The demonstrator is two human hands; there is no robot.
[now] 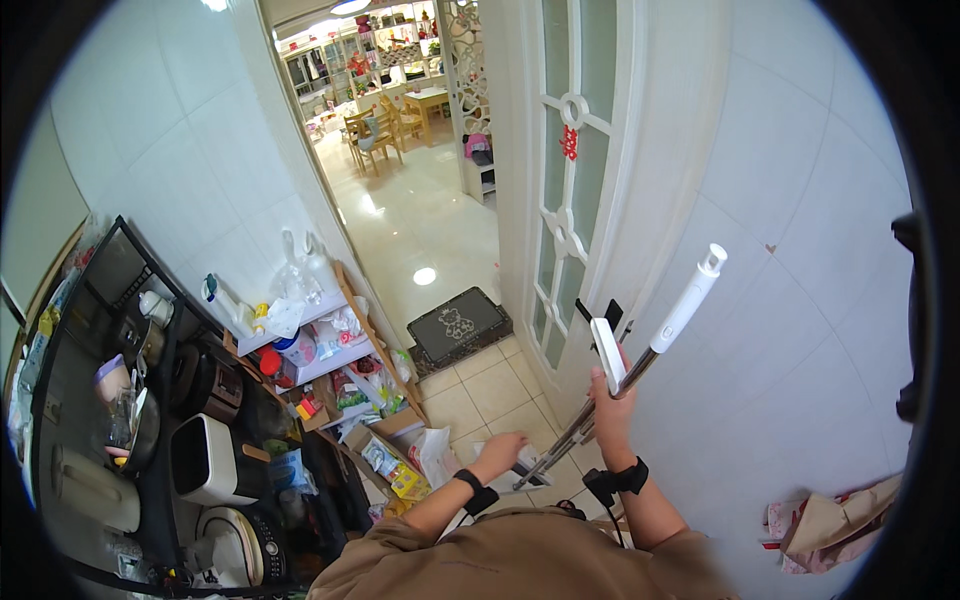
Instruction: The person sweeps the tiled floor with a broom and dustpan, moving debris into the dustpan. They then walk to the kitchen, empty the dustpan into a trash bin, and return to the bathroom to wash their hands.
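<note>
My right hand (615,416) grips metal poles (559,450) that slant up to the right. One pole ends in a long white handle (686,300) near the wall. A shorter, flat white handle (609,352) rises just above my fingers. Lower down, my left hand (501,456) is held palm down to the left of the poles, its fingers curled and partly hidden. Below it, close to the floor, is a grey and white flat piece (529,466), perhaps a mop head. Whether my left hand touches it cannot be made out.
A white glazed door (577,187) stands open ahead, with a dark doormat (459,322) at the threshold. Left are a crowded shelf unit (319,367) and a black rack (180,315) holding appliances. A tiled wall (795,337) and paper bags (836,525) are right.
</note>
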